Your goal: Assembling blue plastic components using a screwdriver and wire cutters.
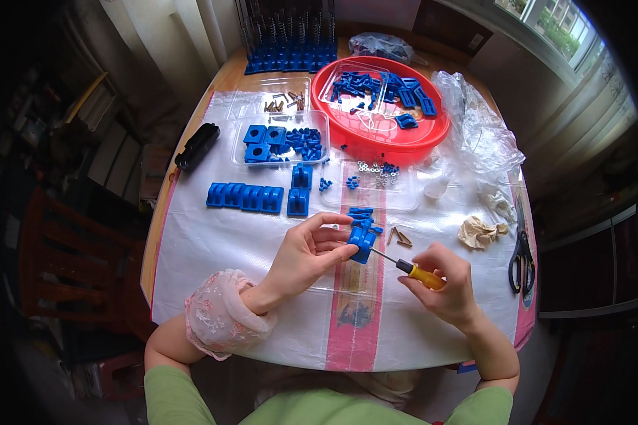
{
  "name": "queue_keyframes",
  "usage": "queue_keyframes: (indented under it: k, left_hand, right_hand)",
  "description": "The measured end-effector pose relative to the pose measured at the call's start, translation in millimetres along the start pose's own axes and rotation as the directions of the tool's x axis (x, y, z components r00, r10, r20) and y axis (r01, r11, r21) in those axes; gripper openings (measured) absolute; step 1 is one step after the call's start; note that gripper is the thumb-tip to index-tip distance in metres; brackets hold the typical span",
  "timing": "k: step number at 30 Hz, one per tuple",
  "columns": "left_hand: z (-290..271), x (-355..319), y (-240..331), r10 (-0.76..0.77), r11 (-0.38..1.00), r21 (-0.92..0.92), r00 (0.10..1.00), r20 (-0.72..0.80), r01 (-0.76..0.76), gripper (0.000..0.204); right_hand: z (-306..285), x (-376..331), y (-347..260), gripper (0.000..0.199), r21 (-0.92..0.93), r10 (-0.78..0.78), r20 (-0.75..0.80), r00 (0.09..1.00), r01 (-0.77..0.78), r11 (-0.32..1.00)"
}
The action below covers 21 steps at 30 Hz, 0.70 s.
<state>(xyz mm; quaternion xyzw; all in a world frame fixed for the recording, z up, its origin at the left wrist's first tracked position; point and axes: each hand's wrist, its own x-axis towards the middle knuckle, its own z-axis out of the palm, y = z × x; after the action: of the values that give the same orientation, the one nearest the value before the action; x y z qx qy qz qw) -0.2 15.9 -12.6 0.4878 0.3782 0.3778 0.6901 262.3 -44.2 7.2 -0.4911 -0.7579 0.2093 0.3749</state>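
1. The blue plastic block (pixel 362 243) sits above the middle of the bench (pixel 191 248), pinched in the fingers of the left hand (pixel 306 253). It looks like a light, stiff moulded part with hard, rather smooth faces; a grip across its two flat sides, as here, seems the safest, since it leaves the end face free.
2. Its long axis runs from upper left to lower right, and its lower end faces the screwdriver (pixel 411 268).
3. The screwdriver's thin metal shaft meets that lower end of the block. Its yellow handle is wrapped in the right hand (pixel 443 287), which is clenched round it. The tool lies on a slant, tip up-left, handle down-right.
4. Just beyond the block lie a few brown screws (pixel 399 237) and more small blue pieces (pixel 359 212).
5. Further out are a row of blue blocks (pixel 245 196), a clear tray (pixel 280 138) of parts, a red basin (pixel 390 134), and scissors (pixel 522 261) at the right edge.
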Motion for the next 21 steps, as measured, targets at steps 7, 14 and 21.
queue_keyframes:
  k: [7, 14, 21]
  left_hand:
    - [-0.7, -1.1, -9.8, 0.092, 0.995, -0.029, 0.996, -0.011, -0.093, 0.033]
    - [0.6, -3.3, -11.3, 0.121, 0.993, 0.024, 0.989, -0.085, -0.119, 0.027]
    - [-0.4, -4.8, -14.3, 0.128, 0.991, 0.037, 0.988, -0.089, -0.125, 0.025]
  right_hand:
    - [-5.3, -4.1, -0.7, 0.032, -0.378, -0.336, 0.022, 0.942, 0.318, 0.869]
    - [-3.1, -4.9, -9.5, 0.030, -0.520, -0.369, 0.030, 0.929, 0.330, 0.788]
    - [6.8, -10.7, -8.5, 0.028, -0.238, -0.137, -0.023, 0.990, 0.128, 0.963]
